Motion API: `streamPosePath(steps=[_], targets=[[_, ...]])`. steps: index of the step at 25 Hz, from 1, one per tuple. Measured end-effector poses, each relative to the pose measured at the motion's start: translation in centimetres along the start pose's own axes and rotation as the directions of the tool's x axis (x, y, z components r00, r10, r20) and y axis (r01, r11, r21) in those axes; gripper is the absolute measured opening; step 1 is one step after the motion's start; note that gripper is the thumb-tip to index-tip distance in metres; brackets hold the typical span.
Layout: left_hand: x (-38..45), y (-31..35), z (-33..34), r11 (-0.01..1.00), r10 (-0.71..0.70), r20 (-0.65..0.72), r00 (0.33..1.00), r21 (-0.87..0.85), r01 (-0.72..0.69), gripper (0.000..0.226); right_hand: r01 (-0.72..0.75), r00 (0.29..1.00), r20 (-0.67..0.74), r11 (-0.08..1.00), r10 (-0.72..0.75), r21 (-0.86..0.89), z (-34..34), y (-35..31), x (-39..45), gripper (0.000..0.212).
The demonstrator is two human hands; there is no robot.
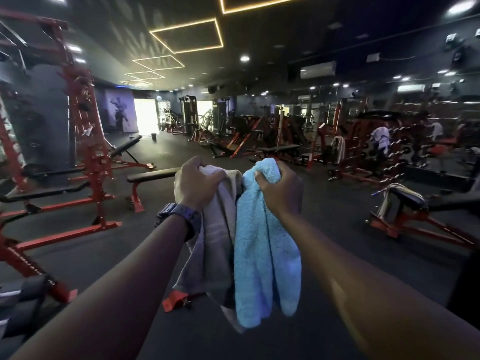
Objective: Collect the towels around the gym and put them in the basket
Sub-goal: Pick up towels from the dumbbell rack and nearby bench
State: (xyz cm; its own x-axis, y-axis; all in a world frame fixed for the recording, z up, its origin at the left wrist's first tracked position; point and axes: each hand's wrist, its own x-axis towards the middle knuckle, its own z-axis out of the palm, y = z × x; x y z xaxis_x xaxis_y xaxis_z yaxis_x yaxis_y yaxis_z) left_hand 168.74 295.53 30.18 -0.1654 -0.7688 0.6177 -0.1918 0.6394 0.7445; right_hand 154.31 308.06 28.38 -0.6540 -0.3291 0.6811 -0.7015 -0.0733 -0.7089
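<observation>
Two towels are being held hanging lengthwise: a grey towel [217, 229] gripped by the left hand [198, 181], a blue towel [265, 242] by the right hand [276, 189]; no basket is being shown.

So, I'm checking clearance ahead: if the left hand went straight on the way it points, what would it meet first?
Probably the black flat bench with red legs just beyond the left hand, which grips a grey towel; depth is unclear.
</observation>
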Motion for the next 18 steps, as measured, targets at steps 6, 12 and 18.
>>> streamPosePath(steps=[6,12,18], targets=[[9.1,-7.1,6.7,0.999,0.027,0.073,0.997,-0.024,-0.025,0.036,-0.050,0.998,-0.038,0.996,0.047,-0.067,8.6,5.7,6.2,0.025],[19.2,-11.4,13.6,0.998,0.009,0.063,0.998,-0.057,-0.005,0.038,-0.084,0.994,-0.073,0.991,0.077,-0.102,16.0,10.8,15.3,0.027],[28.5,-16.6,26.0,0.999,0.013,0.080,0.997,-0.043,-0.010,0.039,-0.063,0.994,-0.096,0.997,0.057,-0.055,22.7,22.0,26.2,0.027]])
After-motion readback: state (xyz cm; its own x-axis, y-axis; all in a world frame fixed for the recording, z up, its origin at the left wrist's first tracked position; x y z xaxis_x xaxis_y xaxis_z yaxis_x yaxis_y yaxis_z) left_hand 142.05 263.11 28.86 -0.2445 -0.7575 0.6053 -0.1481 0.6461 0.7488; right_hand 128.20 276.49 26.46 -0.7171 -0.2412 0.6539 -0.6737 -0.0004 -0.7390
